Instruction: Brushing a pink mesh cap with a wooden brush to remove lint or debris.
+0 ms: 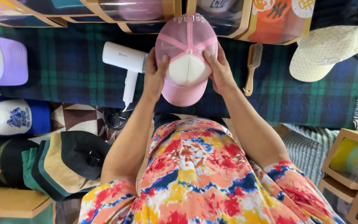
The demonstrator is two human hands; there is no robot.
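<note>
A pink trucker cap (186, 58) with a white front panel and pink mesh back is held up over a dark green and blue plaid blanket (67, 66). My left hand (155, 74) grips the cap's left side, thumb on the white panel. On the cap's right side my right hand (217, 70) holds it the same way. The brim points toward me. A white hair dryer (125, 64) lies on the blanket just left of my left hand, and a wooden brush (252, 66) lies right of my right hand.
Boxed caps (270, 20) in windowed cardboard boxes line the far edge. A cream cap (328, 49) lies at the right, a purple cap (1, 60) and a blue-white cap (15, 117) at the left, stacked caps (59, 164) lower left, more boxes (351, 159) lower right.
</note>
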